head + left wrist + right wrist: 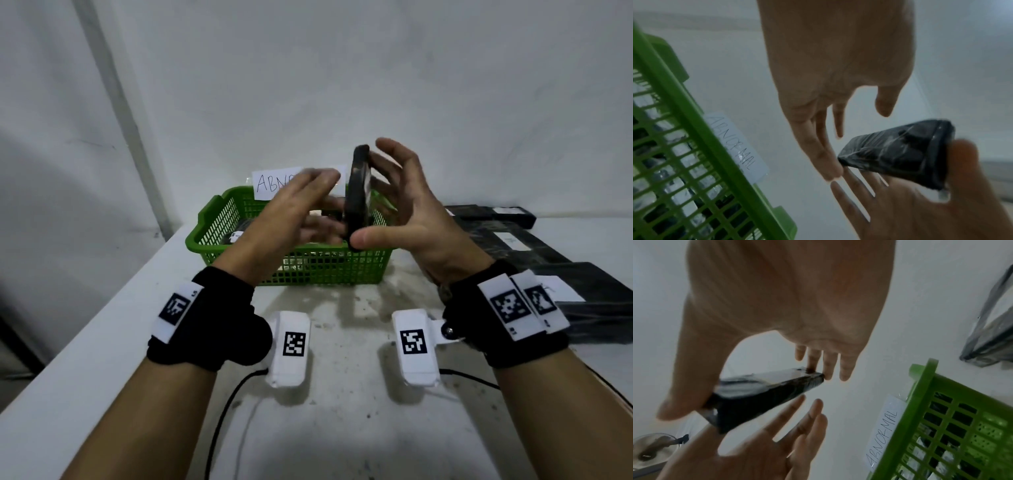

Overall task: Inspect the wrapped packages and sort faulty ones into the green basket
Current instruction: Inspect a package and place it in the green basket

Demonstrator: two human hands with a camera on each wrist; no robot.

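Observation:
A black package wrapped in clear film (358, 195) stands on edge in the air above the green basket (219, 219). My right hand (394, 205) pinches it, thumb under its lower end and fingertips on its upper end; the right wrist view shows the same package (764, 394) held that way. My left hand (308, 202) is open beside it, fingers straight. In the left wrist view its fingertips (835, 170) touch a corner of the package (896, 152). The basket (694, 129) holds several wrapped packages and carries a paper label (274, 183) reading ABNORMAL.
More black wrapped packages (513, 240) lie on the white table at the right. Two white marker blocks (291, 346) (416, 342) with cables sit near me. The wall stands just behind the basket. The table's edge runs along the left. A round dish (653, 449) shows low in the right wrist view.

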